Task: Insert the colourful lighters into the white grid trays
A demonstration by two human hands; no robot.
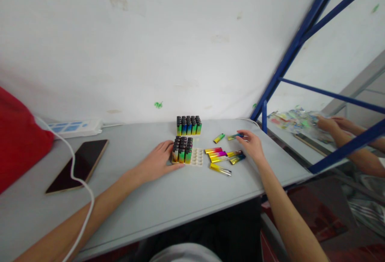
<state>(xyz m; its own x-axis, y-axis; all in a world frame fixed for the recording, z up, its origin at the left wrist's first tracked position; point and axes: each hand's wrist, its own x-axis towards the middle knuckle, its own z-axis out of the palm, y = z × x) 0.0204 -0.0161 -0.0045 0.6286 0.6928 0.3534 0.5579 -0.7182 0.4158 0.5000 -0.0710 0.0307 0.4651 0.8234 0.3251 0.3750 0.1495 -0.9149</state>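
My left hand [159, 158] is curled round the left side of a white tray [197, 157] with round-cornered slots, its thumb along the front edge. Lighters [181, 154] with black tops and shiny coloured bodies stand upright in the tray's left part; slots show on its right. On the right, my right hand [252, 145] pinches one end of a blue and yellow lighter [233, 137] lying close to the table. Several loose lighters lie beside that hand, among them a magenta and yellow one [219, 157], a yellow and silver one [221, 169] and a green one [219, 138].
A second block of upright lighters [189, 125] stands behind the tray, near the wall. On the left lie a dark phone [80, 165], a white cable [73, 165], a power strip [76, 127] and a red cloth [21, 141]. A blue metal frame [281, 67] rises at right; beyond it another person's hands [333, 124] handle small things.
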